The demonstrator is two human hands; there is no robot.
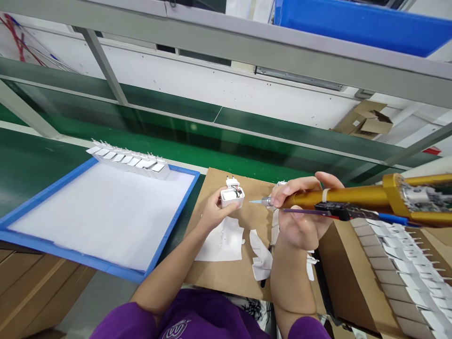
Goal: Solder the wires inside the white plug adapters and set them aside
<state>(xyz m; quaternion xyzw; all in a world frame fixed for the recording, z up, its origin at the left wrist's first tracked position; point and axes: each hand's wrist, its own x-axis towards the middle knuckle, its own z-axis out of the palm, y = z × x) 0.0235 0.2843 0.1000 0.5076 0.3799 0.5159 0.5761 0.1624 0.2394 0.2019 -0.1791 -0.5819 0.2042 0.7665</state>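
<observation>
Held in my left hand is a small white power adapter housing. Its top is open, with thin wires inside and a white lid with plug pins at the far side. My right hand is closed around a gold glue gun, a long tube with a black and purple strip along its underside. The gun's narrow pale blue nozzle points left at the housing, with a small gap between them. Below the left hand lies a white sheet with small bits on it. Nearby is a crumpled white cloth.
A blue-rimmed tray at left carries a row of similar white adapters along its far edge. More adapters stand in rows at right, beside a cardboard box. Brown cardboard covers the work spot. A metal shelf beam crosses above.
</observation>
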